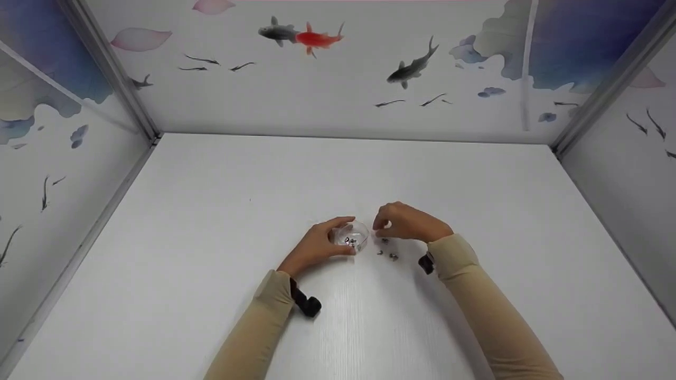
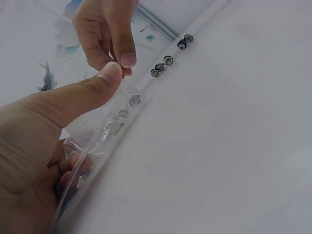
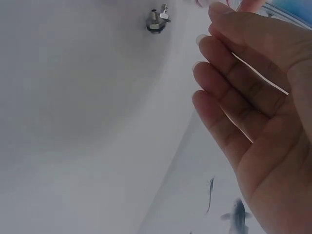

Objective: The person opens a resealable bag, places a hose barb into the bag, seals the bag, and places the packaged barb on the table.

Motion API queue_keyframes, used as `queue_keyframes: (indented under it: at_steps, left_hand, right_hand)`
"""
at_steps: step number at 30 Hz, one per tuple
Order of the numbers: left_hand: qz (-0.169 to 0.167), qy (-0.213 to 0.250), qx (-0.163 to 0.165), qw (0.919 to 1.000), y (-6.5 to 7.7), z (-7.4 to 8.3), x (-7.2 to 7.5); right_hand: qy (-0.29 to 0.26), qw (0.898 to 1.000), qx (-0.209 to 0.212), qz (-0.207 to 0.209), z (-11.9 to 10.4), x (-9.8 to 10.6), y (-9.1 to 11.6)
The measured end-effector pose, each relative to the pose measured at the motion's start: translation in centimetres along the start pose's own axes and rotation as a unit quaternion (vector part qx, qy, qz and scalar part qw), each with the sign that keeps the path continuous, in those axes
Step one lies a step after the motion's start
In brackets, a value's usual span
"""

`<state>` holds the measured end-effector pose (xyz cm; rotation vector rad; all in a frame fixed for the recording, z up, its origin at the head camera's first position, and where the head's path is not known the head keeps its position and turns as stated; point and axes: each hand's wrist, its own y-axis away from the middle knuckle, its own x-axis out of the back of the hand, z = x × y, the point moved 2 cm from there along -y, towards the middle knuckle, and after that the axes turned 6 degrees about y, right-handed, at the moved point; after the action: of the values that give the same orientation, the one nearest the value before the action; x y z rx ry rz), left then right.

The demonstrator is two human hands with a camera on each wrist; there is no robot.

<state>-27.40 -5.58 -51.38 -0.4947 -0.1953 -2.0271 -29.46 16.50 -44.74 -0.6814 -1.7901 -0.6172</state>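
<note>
My left hand [image 1: 316,244] holds a small clear plastic container [image 1: 361,231], thumb on the near side and fingers on the far side. Several shiny metal pieces [image 1: 350,241] lie inside it. Just right of the container is my right hand [image 1: 405,220], its thumb and index fingertips together close to the rim. Whether anything tiny sits between those fingertips is hidden. More small metal fittings [image 2: 168,61] with dark rings lie loose on the table, below the right hand in the head view. A pair of them [image 3: 155,22] shows near the top of the right wrist view.
The white tabletop [image 1: 338,174] spreads around both hands. Panels printed with fish [image 1: 414,68] stand at the back and both sides, with metal corner posts [image 1: 113,68]. A black wrist camera [image 1: 306,301] sits on the left sleeve, another [image 1: 426,263] on the right.
</note>
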Motion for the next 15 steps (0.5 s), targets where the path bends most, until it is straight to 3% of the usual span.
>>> queue_keyframes:
  at_steps: [11,15]
  left_hand:
    - [0.004,0.0,0.004,1.0,-0.05,-0.02,-0.03]
    - [0.004,0.003,0.005,1.0,-0.01,-0.02,-0.04]
  right_hand:
    - [-0.024,0.996,-0.072,-0.041,0.4,-0.8,0.18]
    - [-0.026,0.996,-0.075,-0.048,0.62,-0.95,0.29]
